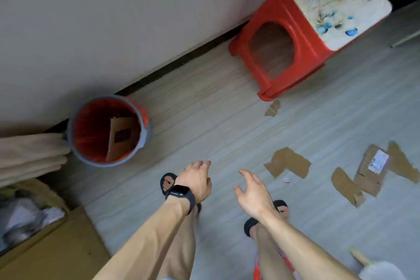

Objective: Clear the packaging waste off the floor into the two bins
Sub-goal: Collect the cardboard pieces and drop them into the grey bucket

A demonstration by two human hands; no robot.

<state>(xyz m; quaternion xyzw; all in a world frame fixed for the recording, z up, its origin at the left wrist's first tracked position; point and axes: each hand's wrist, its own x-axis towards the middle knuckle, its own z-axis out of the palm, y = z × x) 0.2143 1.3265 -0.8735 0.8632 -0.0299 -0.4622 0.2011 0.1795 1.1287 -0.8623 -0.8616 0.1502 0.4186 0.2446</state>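
A round grey bin with a red liner (pixel 106 130) stands by the wall at left and holds a brown cardboard piece (pixel 121 137). Torn cardboard lies on the floor at right: one flat piece (pixel 287 162), a larger piece with a white label (pixel 372 170), and a small scrap (pixel 272 108) near the stool. My left hand (pixel 196 180), with a watch on the wrist, hangs with relaxed fingers and holds nothing. My right hand (pixel 254 191) is spread open and empty, left of the flat piece.
A red plastic stool (pixel 286 52) with a patterned top stands at the wall, upper right. A cardboard box (pixel 54 245) with plastic waste inside sits at lower left, a beige curtain (pixel 29 154) above it. My sandalled feet stand below my hands. A white object (pixel 381 270) lies at lower right.
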